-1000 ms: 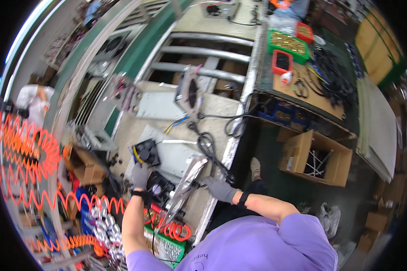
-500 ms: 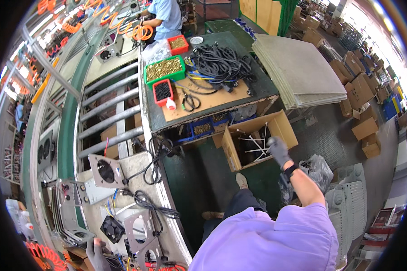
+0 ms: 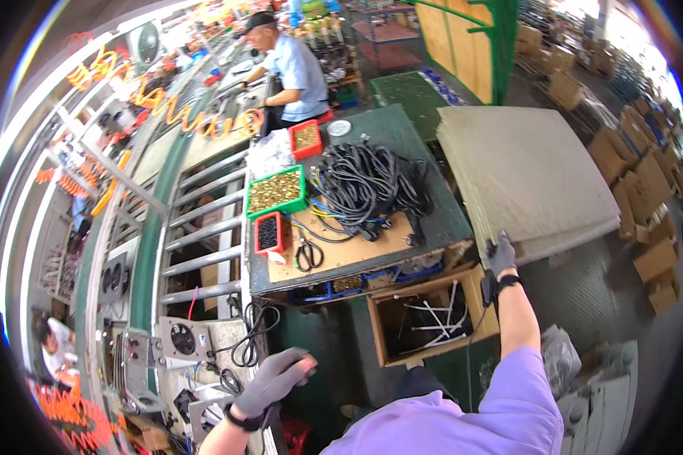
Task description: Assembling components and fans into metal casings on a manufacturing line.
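My right hand [image 3: 501,255], in a grey glove with a dark wristband, reaches to the near left corner of a stack of large flat beige boards [image 3: 527,167]. Its fingers lie apart at the board edge. Over the near end of the conveyor bench, my left hand [image 3: 275,381], gloved with bare fingertips, hangs with fingers stretched out and holds nothing. Below my right hand stands an open cardboard box [image 3: 492,318] with several white rods [image 3: 435,315] inside. To the left of my left hand sits a metal plate with a fan [image 3: 182,338] and a black cable [image 3: 256,334].
A dark-green table [image 3: 395,125] carries a pile of black cables [image 3: 368,182], scissors [image 3: 309,255], a green bin of brass parts [image 3: 302,189] and red bins. Conveyor rollers [image 3: 205,243] run along the left. A co-worker [image 3: 302,76] sits beyond. Clear plastic bags [image 3: 560,356] lie at right.
My right hand has moved from over the cardboard box up to the board stack. My left hand has risen from the lower left to above the bench edge. The view has shifted.
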Demonstrator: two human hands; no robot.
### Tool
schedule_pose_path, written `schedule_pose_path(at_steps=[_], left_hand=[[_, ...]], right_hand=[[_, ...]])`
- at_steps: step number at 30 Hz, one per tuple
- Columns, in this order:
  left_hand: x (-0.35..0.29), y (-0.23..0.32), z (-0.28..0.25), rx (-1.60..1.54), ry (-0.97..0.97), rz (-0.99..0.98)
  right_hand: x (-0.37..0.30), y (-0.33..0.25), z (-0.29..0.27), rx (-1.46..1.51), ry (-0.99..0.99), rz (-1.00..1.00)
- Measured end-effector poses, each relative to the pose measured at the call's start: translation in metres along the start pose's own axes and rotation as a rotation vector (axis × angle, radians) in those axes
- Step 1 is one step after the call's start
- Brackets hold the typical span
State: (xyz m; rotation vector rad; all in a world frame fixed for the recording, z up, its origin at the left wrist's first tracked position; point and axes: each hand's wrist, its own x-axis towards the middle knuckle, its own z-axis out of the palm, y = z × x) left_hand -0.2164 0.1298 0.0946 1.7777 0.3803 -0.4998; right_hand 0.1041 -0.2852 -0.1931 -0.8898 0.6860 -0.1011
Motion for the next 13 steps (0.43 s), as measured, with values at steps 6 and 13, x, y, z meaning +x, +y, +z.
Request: schedule_pose_path(at_steps=[6, 13], left_hand=[[0.117, 0.04, 0.056, 0.032, -0.253, 0.193], [0.204, 0.074, 0.128, -0.192, -0.433, 0.262]], right_hand=[[0.011, -0.002, -0.026, -0.254, 0.138, -0.184], [-0.144, -0.059, -0.034, -0.145, -0.245, -0.011]])
